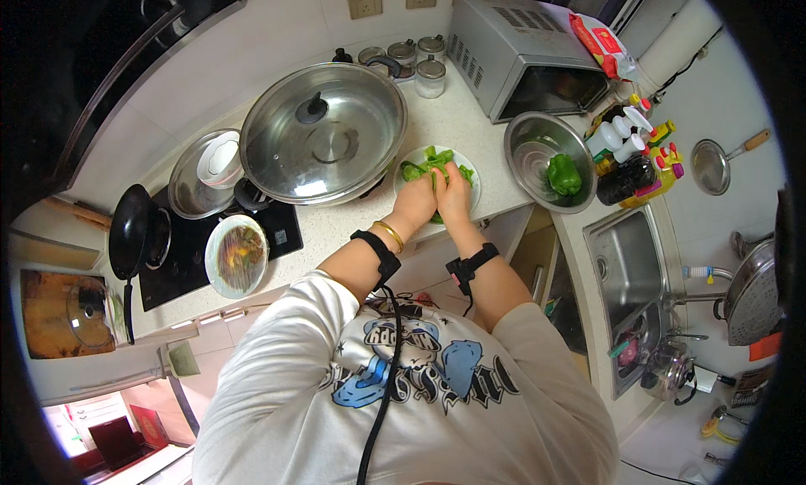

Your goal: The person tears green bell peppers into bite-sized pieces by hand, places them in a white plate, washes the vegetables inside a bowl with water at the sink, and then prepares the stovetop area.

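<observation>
Above a white plate [475, 198] of torn green pepper pieces [412, 170], my two hands meet with their fingertips together. Between them, my left hand [417, 201] and my right hand [452, 194] pinch a green pepper piece [434, 177], mostly covered by the fingers. Other pieces lie around and under the hands. To the right stands a stainless steel basin [526, 160] with a whole green bell pepper [565, 175] in it.
A large lidded pan [352, 119] stands left of the plate. Further left are a film-covered dish [238, 257], a steel pan holding bowls [179, 186] and a black wok [129, 233]. An oven [504, 50], several bottles [623, 176] and a sink [620, 252] lie rightward.
</observation>
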Demonstrator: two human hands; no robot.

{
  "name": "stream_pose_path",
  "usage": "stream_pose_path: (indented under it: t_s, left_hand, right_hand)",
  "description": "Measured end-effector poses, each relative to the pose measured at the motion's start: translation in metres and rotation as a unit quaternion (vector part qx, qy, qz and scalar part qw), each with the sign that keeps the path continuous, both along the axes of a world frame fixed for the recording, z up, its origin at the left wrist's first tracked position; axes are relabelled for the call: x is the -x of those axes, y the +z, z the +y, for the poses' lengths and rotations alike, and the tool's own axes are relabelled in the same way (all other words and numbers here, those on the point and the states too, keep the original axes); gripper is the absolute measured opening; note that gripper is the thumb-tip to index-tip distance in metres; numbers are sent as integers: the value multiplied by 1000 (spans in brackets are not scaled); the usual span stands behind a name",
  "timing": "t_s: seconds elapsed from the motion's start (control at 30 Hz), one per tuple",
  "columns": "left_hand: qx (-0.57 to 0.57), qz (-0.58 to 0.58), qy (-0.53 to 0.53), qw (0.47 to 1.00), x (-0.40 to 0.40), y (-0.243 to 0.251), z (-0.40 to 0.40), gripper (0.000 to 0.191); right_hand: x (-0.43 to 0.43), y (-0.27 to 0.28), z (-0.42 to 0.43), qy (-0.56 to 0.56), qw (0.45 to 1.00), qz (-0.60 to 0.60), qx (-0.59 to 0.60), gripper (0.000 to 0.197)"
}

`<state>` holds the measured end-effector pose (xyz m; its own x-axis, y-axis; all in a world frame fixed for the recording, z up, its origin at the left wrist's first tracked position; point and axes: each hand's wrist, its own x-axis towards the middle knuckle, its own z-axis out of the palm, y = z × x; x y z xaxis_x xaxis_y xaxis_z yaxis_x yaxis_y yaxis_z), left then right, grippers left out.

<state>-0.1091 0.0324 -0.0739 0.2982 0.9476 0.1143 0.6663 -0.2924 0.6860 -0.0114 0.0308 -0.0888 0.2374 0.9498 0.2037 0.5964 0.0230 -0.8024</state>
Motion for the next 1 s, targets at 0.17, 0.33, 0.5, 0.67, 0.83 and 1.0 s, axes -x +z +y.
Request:
stream_pose_path:
  t_s: [0.17, 0.33, 0.5, 0.67, 0.83, 1.0]
  left_hand:
    - [-46, 9, 1, 999, -3, -4, -2, 14]
    - [-31, -96, 75, 992, 2, -21, 2, 17]
    - [96, -197, 133, 967, 11, -46, 18, 25]
    - [105, -202, 160, 960, 15, -59, 25, 29]
    - [206, -254, 68, 943, 9, -25, 12, 30]
    - [291, -411, 8, 864, 2, -17, 10, 26]
  right_hand:
    - [-5, -22, 17, -103, 967, 233, -19, 19]
    - [-18, -47, 31, -60, 962, 265, -36, 19]
    - [-21, -33, 20, -62, 994, -58, -76, 23]
    - [-25, -25, 16, -44, 995, -68, -60, 24]
    - [-15, -13, 7, -61, 984, -109, -129, 36]
    - [-8, -8, 2, 26, 996, 77, -23, 27]
